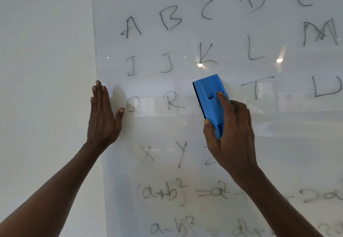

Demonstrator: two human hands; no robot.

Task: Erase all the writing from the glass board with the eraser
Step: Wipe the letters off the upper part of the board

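Against the glass board (232,129), just right of its letter R, the blue eraser (210,97) stands nearly upright, its dark felt face toward the glass. The right hand (232,134) grasps it from below, thumb on its left edge and index finger laid along its back. The left hand (103,114) lies flat with fingers straight at the board's left edge, beside the Q. Letters and formulas cover the board.
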